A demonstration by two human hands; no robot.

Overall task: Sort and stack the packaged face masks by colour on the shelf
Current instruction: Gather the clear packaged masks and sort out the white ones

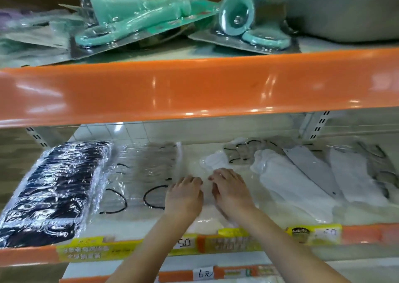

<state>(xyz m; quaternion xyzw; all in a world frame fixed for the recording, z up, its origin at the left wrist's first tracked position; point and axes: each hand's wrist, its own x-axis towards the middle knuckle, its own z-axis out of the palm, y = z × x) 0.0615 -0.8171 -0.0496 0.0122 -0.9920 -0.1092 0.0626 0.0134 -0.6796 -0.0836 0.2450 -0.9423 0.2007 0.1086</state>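
Observation:
A stack of black masks in clear wrap (51, 193) lies at the shelf's left. Beside it sits a row of grey packaged masks with black ear loops (140, 175). My left hand (184, 194) and my right hand (230, 187) rest side by side, fingers bent, on a clear packet of white masks (212, 160) in the middle of the shelf. Whether the fingers pinch the wrap I cannot tell. More white mask packets (287, 181) and grey ones (311, 166) lie jumbled to the right.
The orange edge of the upper shelf (194, 88) hangs over the work area. On it lie teal items in blister packs (138, 17) and a grey container (345, 8). Yellow price labels (314, 233) line the front lip of the lower shelf.

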